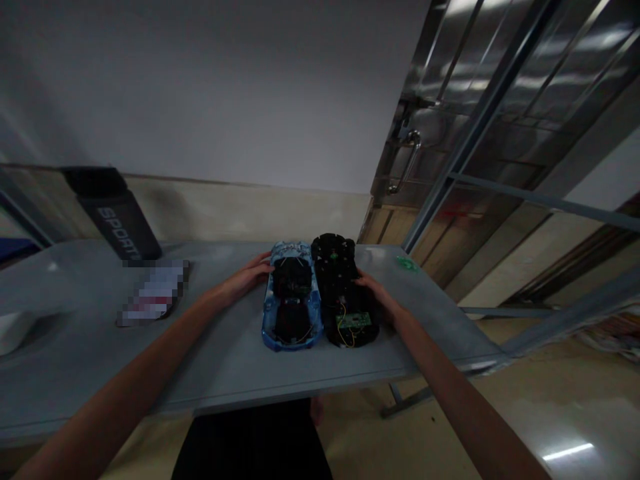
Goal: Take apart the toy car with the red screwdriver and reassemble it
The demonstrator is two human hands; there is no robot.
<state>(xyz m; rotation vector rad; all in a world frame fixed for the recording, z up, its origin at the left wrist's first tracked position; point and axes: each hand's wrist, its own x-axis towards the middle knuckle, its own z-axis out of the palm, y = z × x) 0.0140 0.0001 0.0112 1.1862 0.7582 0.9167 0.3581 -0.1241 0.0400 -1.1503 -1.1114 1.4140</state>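
Grey bench (225,360) before a white wall (225,100) carries a blue car shell (293,303) and a black chassis (345,293), touching side by side. Left hand (247,275) rests against the shell's outer side, right hand (379,293) against the chassis's, fingers of both laid loose, not clenched.

The shell (293,303) is light blue, paler at its 12 o'clock end, with black inside. The chassis (336,270) at its 3 o'clock is black (green board (354,321), yellow wires (344,335) at 6 o'clock). Grey table (225,360); black bottle (117,220), white lettering.
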